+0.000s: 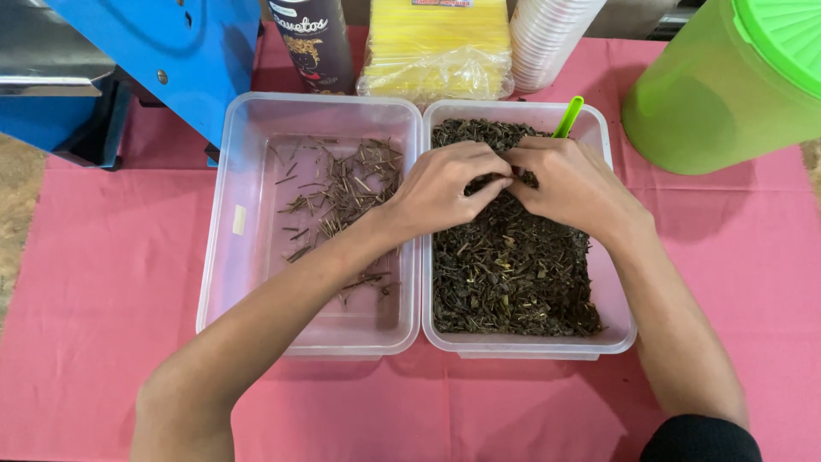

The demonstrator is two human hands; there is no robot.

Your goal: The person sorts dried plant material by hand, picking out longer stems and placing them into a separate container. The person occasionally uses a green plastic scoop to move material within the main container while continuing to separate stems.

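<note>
Tea leaves (513,265) under both hands; stem tub (256,257) just beside, green scoop (568,116) behind.

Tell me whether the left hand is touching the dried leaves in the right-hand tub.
Touching. In the head view the left hand rests on the dark dried leaves, its fingertips pinching into the heap next to the right hand.

At the far edge of my pink tablecloth (103,282) stands a tall dark can (313,43) with a label. Just beside it lies a clear bag of yellow straws (436,47).
</note>
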